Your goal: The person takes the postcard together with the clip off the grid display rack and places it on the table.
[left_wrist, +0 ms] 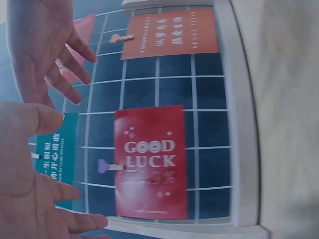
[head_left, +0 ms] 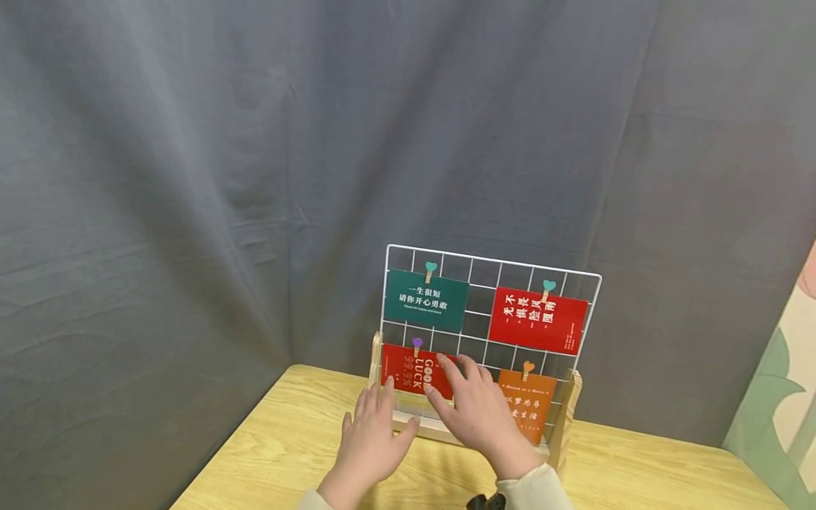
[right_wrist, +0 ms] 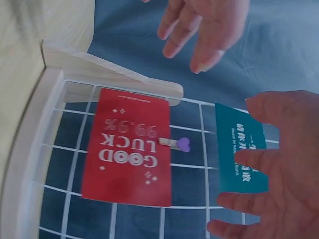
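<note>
The red GOOD LUCK card [head_left: 411,375] hangs upside down in the lower left of the white wire grid [head_left: 491,265], pinned at its top edge by a purple heart peg [head_left: 417,345]. The grid stands upright in a wooden stand [head_left: 569,414] near the back edge of the table [head_left: 287,439], toward its far left corner.

The right hand [head_left: 474,411] reaches in front of the grid with fingers spread and nearly straight; its fingertips [head_left: 443,361] lie over the card's right end, though the wrist views show a gap, so contact cannot be told. Its grip is loose and holds nothing. The left hand [head_left: 372,435] hovers just below the card's left end, close to the stand's base rail, fingers relaxed and extended, its grip likewise holding nothing.

There are four cards on the grid: the GOOD LUCK one, a teal card [head_left: 426,300] top left, a red card [head_left: 537,320] top right and an orange card [head_left: 526,404] bottom right, partly behind the right hand. Each has one heart peg, four pegs in all.

Bare wire squares show between the cards. Table surface lies open in front of the stand and out to the left and right edges. A grey cloth backdrop [head_left: 255,177] hangs just behind the grid.
</note>
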